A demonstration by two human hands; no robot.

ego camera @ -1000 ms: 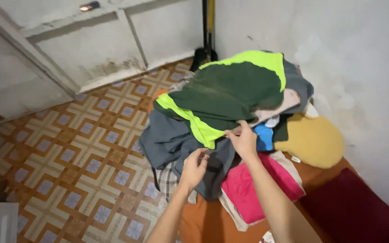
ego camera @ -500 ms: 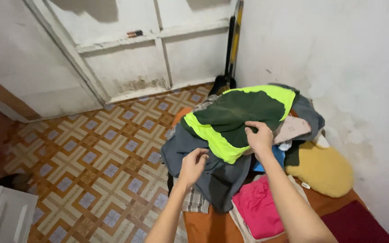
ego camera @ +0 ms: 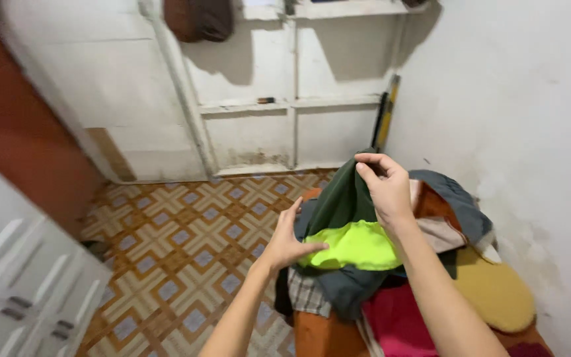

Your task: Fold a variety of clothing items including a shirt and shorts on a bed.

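At the bottom of the frame two bare forearms rise toward the middle. Just right of them, low in the frame, lies a bright pink cloth point(ego camera: 398, 317) on an orange bed cover point(ego camera: 315, 334), with a checked fabric point(ego camera: 306, 294) at the cover's left edge and a mustard-yellow cushion point(ego camera: 497, 294) at lower right.

The left hand point(ego camera: 290, 238), at centre, is spread open, its fingers lying flat against the neon-yellow panel of a dark green garment point(ego camera: 346, 208), thumb pointing up. The right hand point(ego camera: 386, 188), a little higher and right of centre, has its fingers curled and pressed together, pinching the top edge of the same garment and lifting it so that the green cloth hangs in a peak above the clothes pile point(ego camera: 444, 218). The yellow panel sags between the two hands, resting on dark grey cloth at the top of the pile.

Left of the hands spreads a patterned tile floor point(ego camera: 186, 241) in orange, cream and pale blue. White drawer fronts point(ego camera: 28, 284) fill the lower left corner.

Farther back, a white panelled door point(ego camera: 259, 99) crosses the upper middle; a yellow-and-black stick point(ego camera: 386, 116) leans in the corner beside the white wall point(ego camera: 517, 99) on the right. A dark brown item point(ego camera: 199, 18) hangs at the top edge.
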